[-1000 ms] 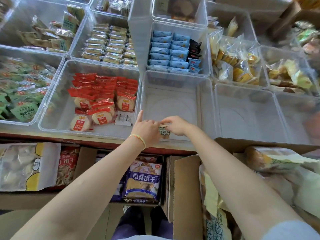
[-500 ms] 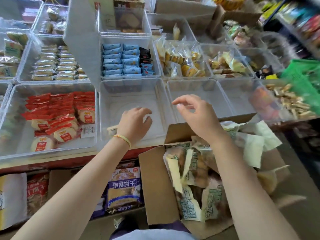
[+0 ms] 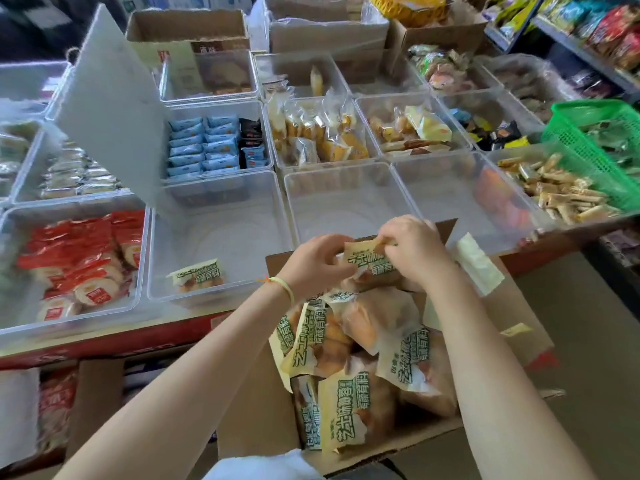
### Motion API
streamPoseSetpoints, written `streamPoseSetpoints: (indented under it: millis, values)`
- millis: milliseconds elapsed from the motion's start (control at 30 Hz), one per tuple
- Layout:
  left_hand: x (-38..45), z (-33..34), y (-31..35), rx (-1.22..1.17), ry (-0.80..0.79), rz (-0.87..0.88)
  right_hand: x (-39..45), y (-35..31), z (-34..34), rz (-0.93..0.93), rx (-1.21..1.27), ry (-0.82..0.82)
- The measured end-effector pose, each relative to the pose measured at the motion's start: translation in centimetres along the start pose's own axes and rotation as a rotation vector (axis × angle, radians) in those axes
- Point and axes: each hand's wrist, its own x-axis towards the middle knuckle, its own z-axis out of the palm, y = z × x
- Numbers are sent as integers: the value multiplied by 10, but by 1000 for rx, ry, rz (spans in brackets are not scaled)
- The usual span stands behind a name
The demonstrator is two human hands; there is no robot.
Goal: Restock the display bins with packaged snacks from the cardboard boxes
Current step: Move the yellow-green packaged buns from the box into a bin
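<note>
Far left: a clear plastic bin (image 3: 74, 306) of round cakes in glossy red wrappers (image 3: 79, 258). Next right: a clear, square-walled display bin (image 3: 221, 237) holding one yellow-and-green snack packet (image 3: 199, 276), flat on its floor near the front wall. Behind it: a bin of small blue pillow packs (image 3: 204, 145) in neat rows.

Centre: your left hand (image 3: 311, 263), thin yellow band at the wrist, and your right hand (image 3: 414, 249) both pinch one crinkled packet (image 3: 369, 263), fingers curled on its top edge, just above the open cardboard box (image 3: 256, 420). The box is brown corrugated card, heaped with matching bread packets (image 3: 349, 375).

Right: two clear bare bins (image 3: 346, 202), then stick-shaped wrapped snacks (image 3: 561, 192) beside a green mesh basket (image 3: 588, 133).
</note>
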Motion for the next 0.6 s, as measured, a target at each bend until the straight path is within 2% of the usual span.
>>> streamPoseSetpoints:
  millis: [133,233,400,533,600]
  values:
    - [7,1,4,-356,105,-141,12,-11,-17,-75,400,19]
    - [3,-14,1,-576,127,-155,23,-27,-30,-117,544,30]
    - [-11,-62,-30,-623,37,-104,49,-70,-29,-175,735,-47]
    - [-26,-102,-58,-656,149,-95,73,-114,-15,-129,854,-42]
    - [-31,-121,-72,-655,249,-104,89,-134,-7,-105,874,-165]
